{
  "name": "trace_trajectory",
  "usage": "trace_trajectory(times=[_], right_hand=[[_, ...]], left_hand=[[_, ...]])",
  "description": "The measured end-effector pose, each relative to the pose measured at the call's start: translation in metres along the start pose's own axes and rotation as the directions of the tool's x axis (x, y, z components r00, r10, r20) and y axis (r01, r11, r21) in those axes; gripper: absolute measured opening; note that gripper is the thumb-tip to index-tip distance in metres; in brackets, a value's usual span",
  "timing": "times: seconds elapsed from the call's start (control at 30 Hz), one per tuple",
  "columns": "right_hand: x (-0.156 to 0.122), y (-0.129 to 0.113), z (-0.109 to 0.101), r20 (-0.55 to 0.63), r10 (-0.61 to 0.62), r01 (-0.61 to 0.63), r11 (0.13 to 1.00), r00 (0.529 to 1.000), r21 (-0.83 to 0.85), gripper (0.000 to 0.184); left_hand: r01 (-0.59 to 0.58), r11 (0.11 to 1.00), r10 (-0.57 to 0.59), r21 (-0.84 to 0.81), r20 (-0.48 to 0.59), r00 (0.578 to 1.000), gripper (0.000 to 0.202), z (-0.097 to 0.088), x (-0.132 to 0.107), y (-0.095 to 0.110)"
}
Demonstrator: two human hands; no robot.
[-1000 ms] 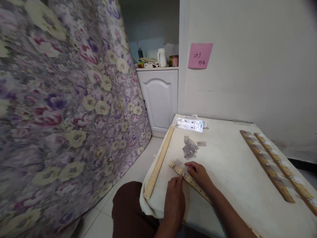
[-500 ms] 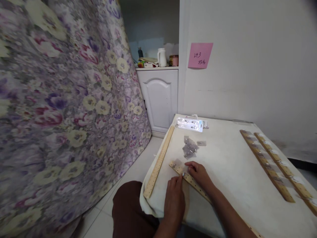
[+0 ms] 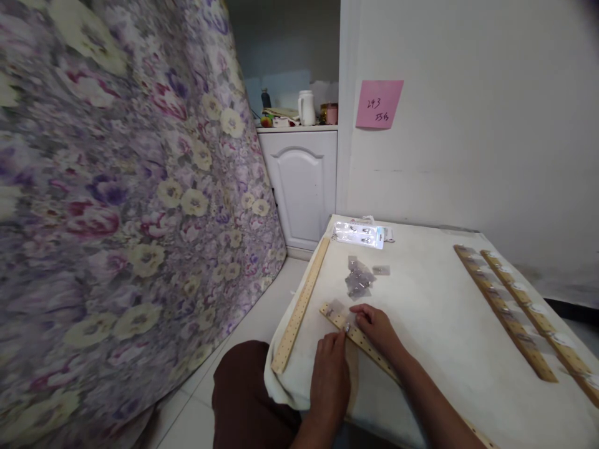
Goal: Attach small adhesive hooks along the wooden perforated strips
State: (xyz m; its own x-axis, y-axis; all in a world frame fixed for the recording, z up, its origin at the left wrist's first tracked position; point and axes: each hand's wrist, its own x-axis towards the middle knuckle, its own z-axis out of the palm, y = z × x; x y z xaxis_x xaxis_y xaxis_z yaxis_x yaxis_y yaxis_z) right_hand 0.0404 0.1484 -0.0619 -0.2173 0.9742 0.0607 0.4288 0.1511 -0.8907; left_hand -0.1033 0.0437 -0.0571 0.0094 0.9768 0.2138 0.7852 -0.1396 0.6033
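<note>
Strip [image 3: 362,343] I'm working on: pale wood, matt, smooth. Small fitting [image 3: 347,327] on it: shiny, metallic. Packets [image 3: 359,282]: thin see-through plastic, glossy. Blister pack [image 3: 356,235]: glossy plastic. Tablecloth [image 3: 421,293]: matt cloth. My trousers [image 3: 246,393]: dull cloth. Note [image 3: 380,104]: matt paper. Cabinet door [image 3: 299,190]: smooth, satiny.

The tablecloth [image 3: 421,280] is showing plain off-white. Near its front, a strip [image 3: 359,340] is displaying pale yellow with dark dots; along its left edge, a second strip [image 3: 300,308] is bearing the same pattern. On its right side, two strips [image 3: 513,325] are looking golden brown. Toward its far left, packets [image 3: 359,280] are appearing translucent grey. Left of the tablecloth, a curtain [image 3: 140,199] is carrying cream, purple and magenta flowers over lilac-grey. Beyond the tablecloth, a note [image 3: 379,105] is showing pink.
</note>
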Motion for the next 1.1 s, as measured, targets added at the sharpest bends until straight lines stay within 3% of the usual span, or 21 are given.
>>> trace_trajectory(times=[1.1], right_hand=[[-0.0004,0.0020,0.0037,0.019,0.033,-0.033,0.999,0.999,0.009,0.034]], left_hand=[[0.012,0.999,-0.012,0.038,0.023,1.000,0.056,0.0006,0.0015,0.0032]])
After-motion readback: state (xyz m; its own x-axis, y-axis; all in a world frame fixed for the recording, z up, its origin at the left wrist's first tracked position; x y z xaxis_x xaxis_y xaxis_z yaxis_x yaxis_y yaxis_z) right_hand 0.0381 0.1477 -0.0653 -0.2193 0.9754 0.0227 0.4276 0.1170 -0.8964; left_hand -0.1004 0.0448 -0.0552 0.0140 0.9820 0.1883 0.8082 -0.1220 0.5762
